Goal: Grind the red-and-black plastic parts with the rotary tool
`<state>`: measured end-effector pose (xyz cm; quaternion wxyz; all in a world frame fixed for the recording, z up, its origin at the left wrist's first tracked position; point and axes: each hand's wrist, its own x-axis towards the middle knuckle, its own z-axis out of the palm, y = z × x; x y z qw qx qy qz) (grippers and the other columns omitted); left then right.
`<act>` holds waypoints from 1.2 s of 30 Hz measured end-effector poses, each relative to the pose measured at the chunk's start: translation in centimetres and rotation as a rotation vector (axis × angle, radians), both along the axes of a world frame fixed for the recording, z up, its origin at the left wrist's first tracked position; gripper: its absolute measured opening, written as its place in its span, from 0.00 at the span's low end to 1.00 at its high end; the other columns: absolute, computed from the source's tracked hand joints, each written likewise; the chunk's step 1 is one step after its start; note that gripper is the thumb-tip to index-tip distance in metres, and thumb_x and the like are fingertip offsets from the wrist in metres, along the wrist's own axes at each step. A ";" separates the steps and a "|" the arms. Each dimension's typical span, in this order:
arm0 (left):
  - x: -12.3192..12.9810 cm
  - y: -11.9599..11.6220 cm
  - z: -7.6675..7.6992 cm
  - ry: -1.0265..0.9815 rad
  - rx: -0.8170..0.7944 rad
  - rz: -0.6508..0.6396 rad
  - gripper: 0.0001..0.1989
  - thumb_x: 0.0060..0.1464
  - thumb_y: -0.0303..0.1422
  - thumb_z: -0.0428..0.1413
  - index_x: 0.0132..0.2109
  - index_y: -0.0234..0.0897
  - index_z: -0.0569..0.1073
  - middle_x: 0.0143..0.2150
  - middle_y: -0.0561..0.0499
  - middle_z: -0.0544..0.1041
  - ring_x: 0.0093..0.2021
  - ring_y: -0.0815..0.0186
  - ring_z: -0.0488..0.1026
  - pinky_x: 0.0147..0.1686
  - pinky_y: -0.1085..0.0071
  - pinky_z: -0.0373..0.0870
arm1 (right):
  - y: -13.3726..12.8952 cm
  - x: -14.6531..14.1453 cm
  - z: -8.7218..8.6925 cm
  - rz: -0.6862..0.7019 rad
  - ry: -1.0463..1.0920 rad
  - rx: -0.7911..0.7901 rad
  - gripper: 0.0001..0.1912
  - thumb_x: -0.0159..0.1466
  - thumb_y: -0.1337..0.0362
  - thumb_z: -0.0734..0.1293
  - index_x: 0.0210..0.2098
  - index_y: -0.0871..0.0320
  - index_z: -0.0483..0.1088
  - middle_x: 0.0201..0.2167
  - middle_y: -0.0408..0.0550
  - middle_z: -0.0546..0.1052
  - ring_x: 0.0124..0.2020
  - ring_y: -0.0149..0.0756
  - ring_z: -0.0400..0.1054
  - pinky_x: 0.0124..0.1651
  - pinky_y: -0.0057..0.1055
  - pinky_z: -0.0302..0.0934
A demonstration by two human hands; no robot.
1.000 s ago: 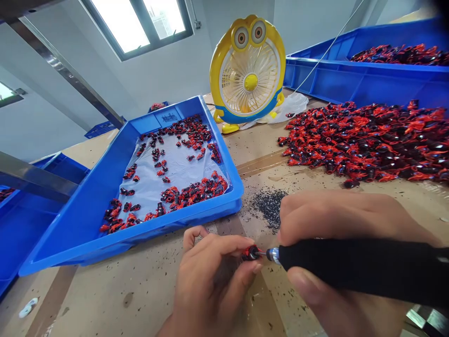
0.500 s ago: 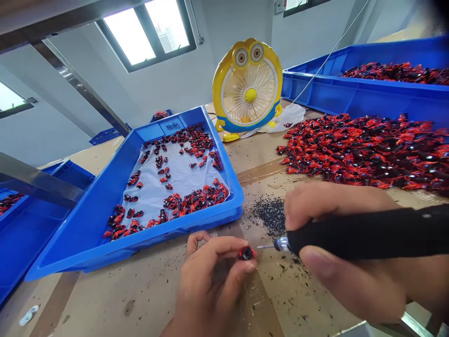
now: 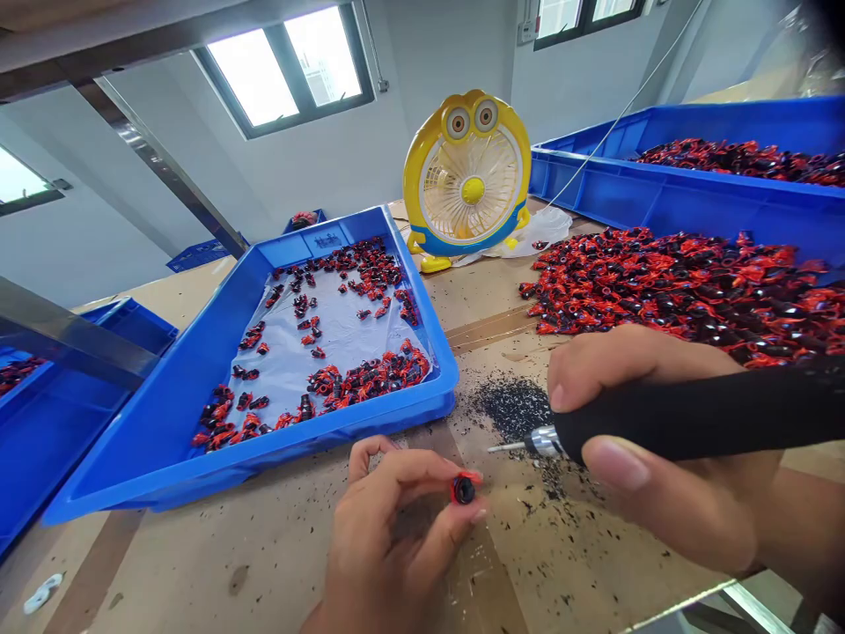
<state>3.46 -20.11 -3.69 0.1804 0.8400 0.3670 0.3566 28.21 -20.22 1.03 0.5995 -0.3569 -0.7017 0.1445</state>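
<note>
My left hand [image 3: 389, 524] pinches one red-and-black part [image 3: 464, 490] between thumb and fingertips above the worktop [image 3: 198, 546], its round end turned towards me. My right hand [image 3: 679, 515] is closed around a thick tool [image 3: 693, 409], whose bit [image 3: 506, 448] sits just right of the part, not touching it. I read the step as working that end with the bit; whether it is finished I cannot tell. More work would call for a steady pinch and the bit lined up.

Left to right around these: a tray [image 3: 283, 464] of similar parts, the fan [image 3: 472, 189] towards the worktop's far edge, dark flecks [image 3: 518, 409] beyond the bit, and a heap [image 3: 660, 282] against a bin [image 3: 660, 208]. Tray and heap could hem in wide swings.
</note>
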 end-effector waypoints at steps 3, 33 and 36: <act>0.2 -0.1 0.0 -0.017 -0.005 -0.001 0.16 0.65 0.28 0.68 0.50 0.48 0.70 0.40 0.62 0.91 0.33 0.61 0.86 0.47 0.56 0.68 | 0.0 -0.2 -0.1 0.016 -0.019 0.006 0.07 0.56 0.69 0.70 0.35 0.53 0.72 0.24 0.41 0.76 0.20 0.29 0.71 0.22 0.28 0.64; 3.2 2.0 11.4 -0.199 0.660 0.329 0.06 0.70 0.32 0.64 0.49 0.51 0.80 0.43 0.59 0.87 0.44 0.59 0.83 0.51 0.59 0.65 | 2.2 -1.4 -2.7 -0.017 -0.008 0.310 0.08 0.69 0.59 0.68 0.37 0.56 0.71 0.23 0.38 0.72 0.20 0.28 0.67 0.22 0.25 0.59; 4.5 1.7 11.9 -0.195 0.717 0.301 0.06 0.70 0.31 0.64 0.50 0.51 0.79 0.42 0.58 0.87 0.43 0.59 0.83 0.51 0.58 0.65 | 2.8 -1.4 -3.9 0.041 -0.011 0.302 0.17 0.75 0.50 0.68 0.39 0.59 0.72 0.27 0.37 0.71 0.23 0.26 0.66 0.25 0.25 0.62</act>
